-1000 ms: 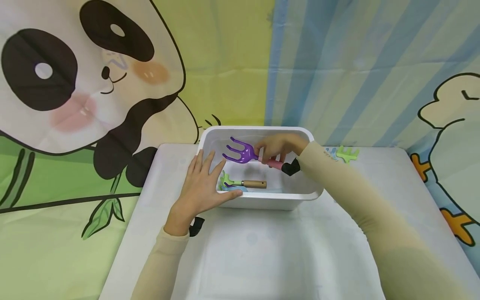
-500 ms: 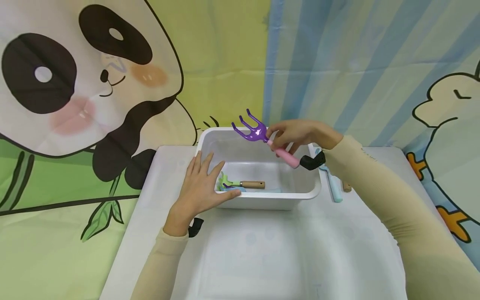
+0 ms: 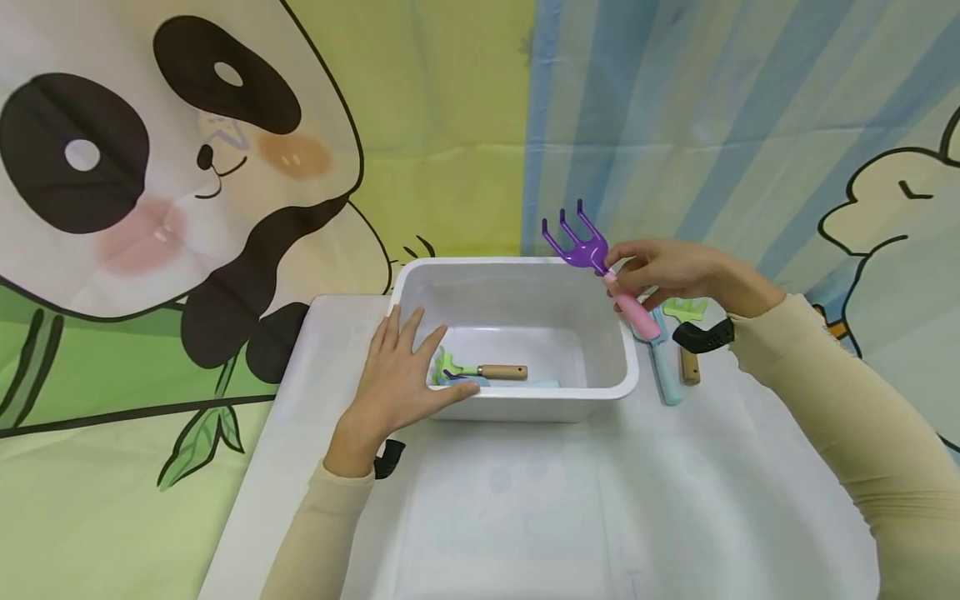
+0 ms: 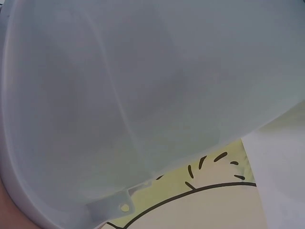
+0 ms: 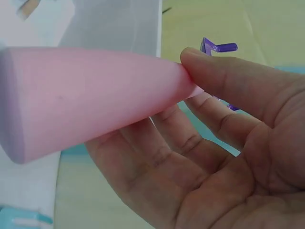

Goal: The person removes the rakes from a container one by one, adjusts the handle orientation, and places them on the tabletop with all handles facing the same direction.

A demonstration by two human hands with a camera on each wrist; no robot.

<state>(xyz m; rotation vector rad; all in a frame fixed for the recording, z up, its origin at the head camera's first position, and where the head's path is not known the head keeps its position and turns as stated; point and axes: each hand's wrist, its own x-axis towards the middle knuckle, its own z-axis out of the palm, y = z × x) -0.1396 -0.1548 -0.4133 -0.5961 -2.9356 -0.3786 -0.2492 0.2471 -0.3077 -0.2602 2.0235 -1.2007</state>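
My right hand [image 3: 667, 271] pinches a toy garden hand fork [image 3: 585, 250] by its pink handle [image 3: 641, 321]. The purple three-pronged head points up and left, over the back right corner of a white plastic bin [image 3: 540, 394]. In the right wrist view the thumb presses near the narrow end of the handle [image 5: 86, 100], with the fingers beneath it. My left hand [image 3: 397, 379] rests with spread fingers at the bin's front left corner, its thumb along the front rim. The left wrist view shows mostly the bin's wall [image 4: 157, 95].
Inside the bin lie a small green rake with a wooden handle [image 3: 502, 372] and light blue and purple pieces partly hidden by its front wall. Right of the bin are a light blue tool [image 3: 665, 375], a wooden handle [image 3: 690, 367] and a green rake head [image 3: 686, 310]. Printed cloth hangs behind.
My right hand has lifted the purple and pink fork out of the bin and carried it to the right, past the right rim. The left hand has stayed at the bin's corner.
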